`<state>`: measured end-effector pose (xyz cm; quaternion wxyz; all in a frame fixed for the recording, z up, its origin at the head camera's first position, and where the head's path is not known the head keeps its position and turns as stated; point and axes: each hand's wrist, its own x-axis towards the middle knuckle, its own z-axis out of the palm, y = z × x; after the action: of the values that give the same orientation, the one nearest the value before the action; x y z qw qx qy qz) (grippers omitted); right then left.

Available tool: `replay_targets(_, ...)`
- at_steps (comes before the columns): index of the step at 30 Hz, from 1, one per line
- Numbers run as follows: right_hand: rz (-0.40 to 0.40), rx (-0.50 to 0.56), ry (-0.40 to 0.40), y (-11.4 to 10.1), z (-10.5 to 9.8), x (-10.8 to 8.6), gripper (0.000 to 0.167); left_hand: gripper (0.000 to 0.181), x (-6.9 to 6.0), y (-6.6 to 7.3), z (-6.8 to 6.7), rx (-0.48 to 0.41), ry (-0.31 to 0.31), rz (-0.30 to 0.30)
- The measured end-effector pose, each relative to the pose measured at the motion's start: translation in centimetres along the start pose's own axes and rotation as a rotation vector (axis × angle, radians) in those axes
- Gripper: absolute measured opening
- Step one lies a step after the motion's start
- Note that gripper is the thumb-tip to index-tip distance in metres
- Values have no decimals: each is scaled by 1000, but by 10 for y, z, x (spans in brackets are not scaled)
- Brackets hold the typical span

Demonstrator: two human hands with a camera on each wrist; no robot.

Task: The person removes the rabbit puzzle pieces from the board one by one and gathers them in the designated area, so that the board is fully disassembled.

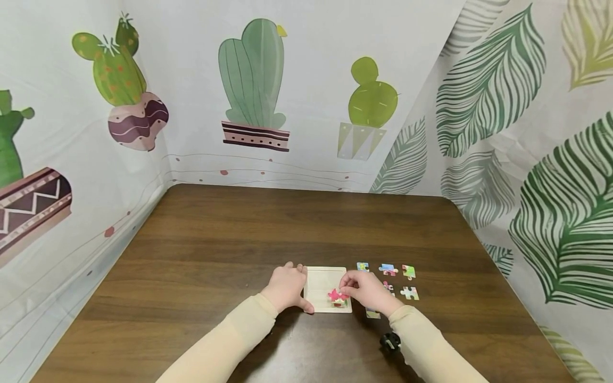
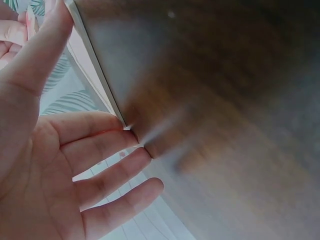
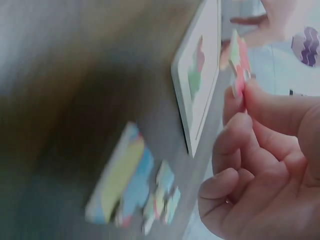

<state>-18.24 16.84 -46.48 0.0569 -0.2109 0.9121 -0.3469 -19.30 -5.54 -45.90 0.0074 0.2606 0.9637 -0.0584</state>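
Note:
A square pale wooden puzzle tray (image 1: pixel 322 281) lies on the table between the hands. My left hand (image 1: pixel 284 288) rests along its left side, the thumb at the near corner and the nearly straight fingers (image 2: pixel 97 149) touching the edge towards the far corner. Over the tray's near right part, my right hand (image 1: pixel 370 291) pinches a pink and green puzzle piece (image 3: pixel 240 62) between thumb and index finger. That piece is tilted and held above the tray floor. Under it, in the near right corner, lies a puzzle piece (image 1: pixel 338 305) with red and green on it.
Several loose puzzle pieces (image 1: pixel 409 292) lie right of the tray, some partly hidden by the right hand and forearm. The brown wooden table (image 1: pixel 230 229) reaches back to a white cloth wall (image 1: pixel 191 106) printed with cacti and leaves.

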Motion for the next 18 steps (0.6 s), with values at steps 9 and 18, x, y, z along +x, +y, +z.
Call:
replay_targets(9,48,-17,-44,18,-26,-15,7,105,1,-1,2,4,-23,1)
replay_targets(18,70,-27,-47,36,-41,-31,6,103,2,-1,6,8,19,9)
